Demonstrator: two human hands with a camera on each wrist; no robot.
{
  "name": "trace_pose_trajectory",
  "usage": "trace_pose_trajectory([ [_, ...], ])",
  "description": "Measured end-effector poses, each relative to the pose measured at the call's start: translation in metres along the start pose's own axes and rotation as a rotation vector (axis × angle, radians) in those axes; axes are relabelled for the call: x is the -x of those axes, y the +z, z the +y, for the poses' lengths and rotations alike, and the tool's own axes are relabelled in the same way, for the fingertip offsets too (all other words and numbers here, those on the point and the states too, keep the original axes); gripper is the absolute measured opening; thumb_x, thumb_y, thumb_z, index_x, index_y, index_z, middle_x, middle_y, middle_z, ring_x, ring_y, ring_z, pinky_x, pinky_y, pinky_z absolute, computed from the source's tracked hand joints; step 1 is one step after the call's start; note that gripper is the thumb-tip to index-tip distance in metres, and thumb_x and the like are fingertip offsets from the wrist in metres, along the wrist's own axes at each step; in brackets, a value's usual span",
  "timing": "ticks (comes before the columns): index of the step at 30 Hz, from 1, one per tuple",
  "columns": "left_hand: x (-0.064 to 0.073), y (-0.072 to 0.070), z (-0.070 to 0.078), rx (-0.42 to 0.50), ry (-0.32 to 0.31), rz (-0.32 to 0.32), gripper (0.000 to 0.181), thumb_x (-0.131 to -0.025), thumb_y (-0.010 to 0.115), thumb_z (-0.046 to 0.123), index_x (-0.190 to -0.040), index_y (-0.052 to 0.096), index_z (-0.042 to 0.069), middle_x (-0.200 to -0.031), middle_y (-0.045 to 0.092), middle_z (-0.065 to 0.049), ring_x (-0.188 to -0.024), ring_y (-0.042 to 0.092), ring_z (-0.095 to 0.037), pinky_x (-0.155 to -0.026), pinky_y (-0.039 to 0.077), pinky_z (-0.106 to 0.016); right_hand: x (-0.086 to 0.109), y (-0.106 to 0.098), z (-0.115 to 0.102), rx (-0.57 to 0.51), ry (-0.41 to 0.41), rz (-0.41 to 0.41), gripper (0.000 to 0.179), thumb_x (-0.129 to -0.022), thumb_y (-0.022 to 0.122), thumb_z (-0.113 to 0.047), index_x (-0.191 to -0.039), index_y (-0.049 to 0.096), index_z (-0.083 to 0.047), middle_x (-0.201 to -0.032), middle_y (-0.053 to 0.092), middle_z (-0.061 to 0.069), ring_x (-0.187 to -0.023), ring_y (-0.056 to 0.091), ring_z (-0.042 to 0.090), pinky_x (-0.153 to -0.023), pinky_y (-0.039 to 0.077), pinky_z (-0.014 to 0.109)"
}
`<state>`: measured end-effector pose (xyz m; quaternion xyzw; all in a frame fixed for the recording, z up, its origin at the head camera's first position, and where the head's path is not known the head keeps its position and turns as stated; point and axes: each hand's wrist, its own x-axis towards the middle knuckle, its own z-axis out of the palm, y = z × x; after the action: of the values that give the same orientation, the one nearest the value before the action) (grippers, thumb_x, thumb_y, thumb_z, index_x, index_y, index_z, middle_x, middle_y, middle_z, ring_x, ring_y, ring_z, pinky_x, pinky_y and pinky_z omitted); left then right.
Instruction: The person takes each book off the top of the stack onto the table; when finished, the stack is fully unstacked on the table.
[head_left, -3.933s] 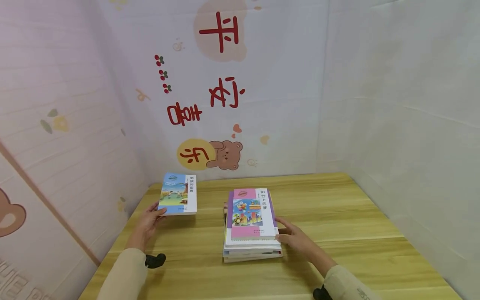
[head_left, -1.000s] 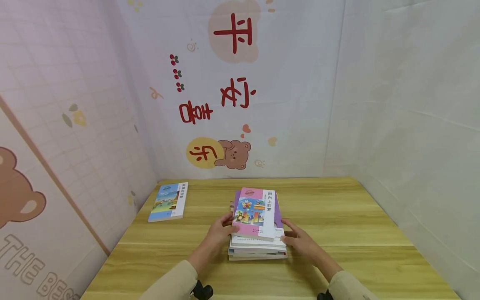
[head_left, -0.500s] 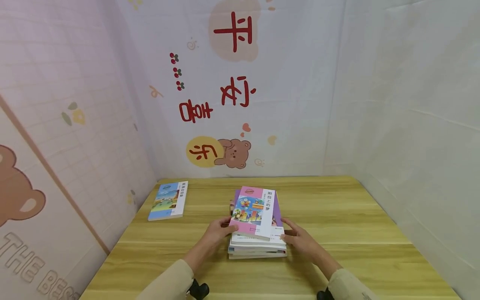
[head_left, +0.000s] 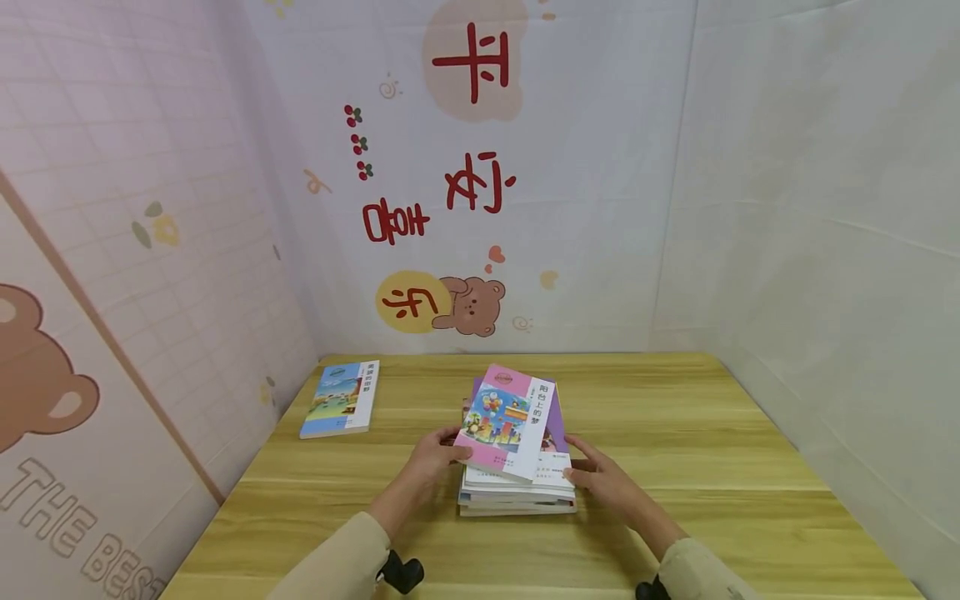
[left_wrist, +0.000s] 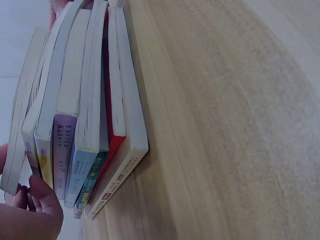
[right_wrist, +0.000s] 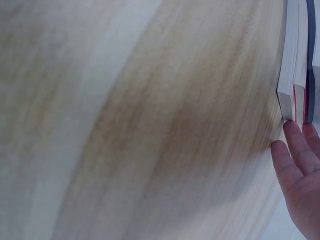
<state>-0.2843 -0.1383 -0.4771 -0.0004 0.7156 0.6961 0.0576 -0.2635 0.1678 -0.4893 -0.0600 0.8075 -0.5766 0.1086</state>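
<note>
My left hand [head_left: 426, 468] pinches the lower left corner of a pink-covered paperback book [head_left: 504, 423], thumb on its cover. That book sits askew over a stack of books [head_left: 517, 498], turned clockwise and shifted toward the left. In the left wrist view a gap shows between the pinched book [left_wrist: 19, 125] and the stack at the left fingers. A purple-covered book [head_left: 556, 425] and a white one show under it. My right hand [head_left: 609, 486] rests against the stack's right side. Its fingers [right_wrist: 299, 150] look fairly straight in the right wrist view, touching the lower books' edges.
A blue-covered book [head_left: 341, 400] lies flat at the back left of the wooden table [head_left: 705, 450]. Printed cloth walls [head_left: 585, 183] stand along the back, left and right. Bare tabletop lies between the blue book and the stack.
Earlier my left hand held the blue book at the left; it now lies on the table. Since then the left hand has taken the pink book's corner and swung it leftward. The right hand stays put.
</note>
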Motion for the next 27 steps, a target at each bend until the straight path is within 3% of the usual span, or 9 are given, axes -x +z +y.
trace_pose_trajectory([
  [4,0.0,-0.005,0.003,0.052,-0.011,-0.02,0.057,-0.091,0.063,-0.003,-0.141,0.039,-0.015,-0.125,0.056,-0.024,-0.096,0.06,-0.022,-0.088,0.052,-0.043,0.001,0.001,-0.002,0.002,0.002,0.012,0.062,-0.096,0.064,-0.015,-0.153,0.04,-0.014,-0.135,0.054,0.028,-0.124,0.052,0.041,-0.103,0.035,0.064],
  [11,-0.001,-0.014,0.005,0.087,-0.047,0.003,0.057,-0.091,0.06,-0.003,-0.144,0.04,-0.009,-0.126,0.059,-0.022,-0.085,0.063,-0.019,-0.086,0.053,-0.049,0.0,0.001,0.0,0.005,-0.007,0.014,0.061,-0.096,0.063,-0.015,-0.153,0.039,-0.014,-0.133,0.055,0.028,-0.121,0.055,0.038,-0.102,0.037,0.061],
  [17,-0.001,-0.017,0.004,0.167,-0.033,-0.012,0.055,-0.092,0.056,-0.007,-0.144,0.038,-0.01,-0.132,0.054,-0.025,-0.087,0.064,-0.019,-0.083,0.056,-0.043,0.0,0.0,0.0,0.006,-0.012,0.015,0.062,-0.096,0.064,-0.015,-0.153,0.039,-0.013,-0.133,0.055,0.028,-0.123,0.054,0.04,-0.103,0.036,0.062],
  [27,-0.001,-0.026,0.0,0.279,0.009,-0.002,0.052,-0.095,0.053,-0.008,-0.144,0.034,-0.01,-0.126,0.052,-0.022,-0.085,0.062,-0.019,-0.074,0.055,-0.036,0.0,0.0,0.001,0.011,-0.022,0.005,0.063,-0.096,0.064,-0.016,-0.153,0.038,-0.011,-0.133,0.054,0.031,-0.122,0.054,0.04,-0.102,0.04,0.058],
])
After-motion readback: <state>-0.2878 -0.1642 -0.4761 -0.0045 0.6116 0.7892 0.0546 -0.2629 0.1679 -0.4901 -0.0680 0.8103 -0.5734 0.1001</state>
